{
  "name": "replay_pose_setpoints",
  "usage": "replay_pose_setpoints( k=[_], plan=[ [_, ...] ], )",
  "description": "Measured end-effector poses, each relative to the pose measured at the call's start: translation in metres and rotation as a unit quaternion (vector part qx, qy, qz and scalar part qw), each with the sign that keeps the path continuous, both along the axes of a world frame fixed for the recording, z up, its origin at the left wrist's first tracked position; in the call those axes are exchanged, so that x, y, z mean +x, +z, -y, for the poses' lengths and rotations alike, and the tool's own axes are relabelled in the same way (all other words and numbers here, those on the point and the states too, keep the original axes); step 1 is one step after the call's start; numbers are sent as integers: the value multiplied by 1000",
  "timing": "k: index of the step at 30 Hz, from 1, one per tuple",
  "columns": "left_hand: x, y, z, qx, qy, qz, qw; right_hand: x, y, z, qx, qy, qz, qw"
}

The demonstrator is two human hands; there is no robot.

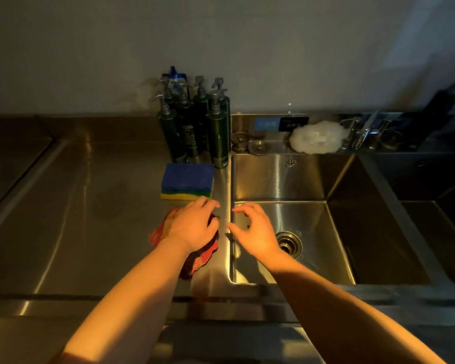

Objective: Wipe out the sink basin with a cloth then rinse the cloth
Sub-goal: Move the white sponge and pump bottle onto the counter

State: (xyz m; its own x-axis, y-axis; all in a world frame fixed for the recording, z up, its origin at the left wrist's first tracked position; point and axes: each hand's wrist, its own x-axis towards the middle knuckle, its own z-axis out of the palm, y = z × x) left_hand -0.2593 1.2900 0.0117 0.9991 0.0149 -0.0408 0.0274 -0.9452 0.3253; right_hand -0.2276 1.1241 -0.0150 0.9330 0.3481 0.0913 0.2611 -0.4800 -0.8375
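I count two hands: one left hand (194, 227) and one right hand (255, 232). There is one red patterned cloth (204, 258) and one sponge (187, 183), blue over green and yellow. The dark pump bottles (217, 137) stand huddled; I make it six pump heads, though the back ones overlap. There are two round metal plugs (239, 140) and one white foamy puff (317, 137). There is one sink basin (286, 179) with one drain (286, 244). To its right is what looks like a second basin (431, 219), too dim to be sure.
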Motion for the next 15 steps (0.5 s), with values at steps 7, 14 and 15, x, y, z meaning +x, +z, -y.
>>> replay_pose_setpoints(
  k=[7, 14, 15],
  plan=[
    [40, 5, 76, 8, -53, 9, 999, 22, 9, 77, -21, -57, 14, 998],
    [79, 14, 172, 39, -93, 17, 995, 52, 16, 167, -21, -87, 12, 996],
    [85, 16, 185, 39, -96, 18, 995, 57, 17, 180, -23, -90, 9, 996]
  ],
)
